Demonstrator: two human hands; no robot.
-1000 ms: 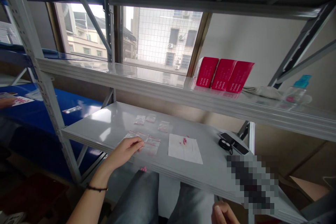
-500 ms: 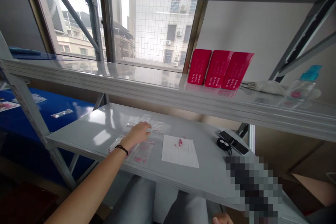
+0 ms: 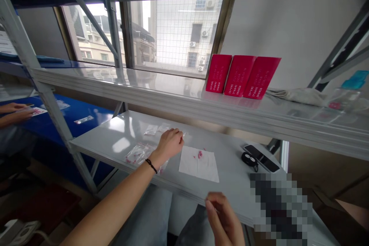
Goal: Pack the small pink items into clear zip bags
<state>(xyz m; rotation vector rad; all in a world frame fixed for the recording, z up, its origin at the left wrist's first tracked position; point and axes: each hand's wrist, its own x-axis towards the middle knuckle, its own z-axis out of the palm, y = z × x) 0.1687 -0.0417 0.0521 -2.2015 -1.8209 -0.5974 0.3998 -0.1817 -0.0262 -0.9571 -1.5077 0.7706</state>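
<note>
My left hand, with a black cord at its wrist, hovers over the table with its fingers drawn together; a sliver of clear plastic shows by the fingertips, and I cannot make out whether it is held. Two small clear bags lie just left of it. Nearer me are larger clear bags with pink bits inside, partly hidden by my forearm. To the right, small pink pieces rest on a white paper sheet. My right hand is over the table's front edge, thumb and forefinger pinched together, their contents not visible.
Above the grey table runs a shelf with red boxes, a cloth and a spray bottle. A phone and black round item lie right. Another person's hands work at a blue table.
My left hand has moved right from the small bags, closer to the paper. My right hand has risen into view from the bottom edge. The camera has turned slightly left.
</note>
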